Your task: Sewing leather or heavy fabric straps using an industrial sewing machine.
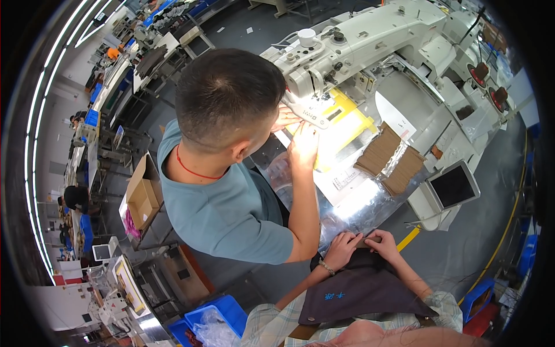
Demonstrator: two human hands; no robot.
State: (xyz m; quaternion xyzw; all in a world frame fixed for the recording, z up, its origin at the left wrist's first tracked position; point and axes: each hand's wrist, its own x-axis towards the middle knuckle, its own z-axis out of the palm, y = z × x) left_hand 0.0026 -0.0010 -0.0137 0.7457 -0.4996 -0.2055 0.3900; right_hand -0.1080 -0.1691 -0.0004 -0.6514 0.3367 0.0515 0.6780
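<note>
My left hand [341, 248], with a bead bracelet at the wrist, and my right hand [384, 243] meet at the near edge of the shiny metal table [358, 211]. Both pinch the top edge of a dark cloth [361, 289] with small blue stitching, which hangs down over my lap. A thin brown strip shows between my fingertips. Another person in a teal shirt [231, 214] leans over the table, both hands [302, 144] on a lit yellow template under the head of a white sewing machine [370, 34].
Two stacks of brown pieces [392, 159] lie on the table right of the template. A small screen [454, 186] stands at the table's right corner. A cardboard box [141, 194] and blue bins [217, 315] sit on the floor to the left. Yellow floor lines run on the right.
</note>
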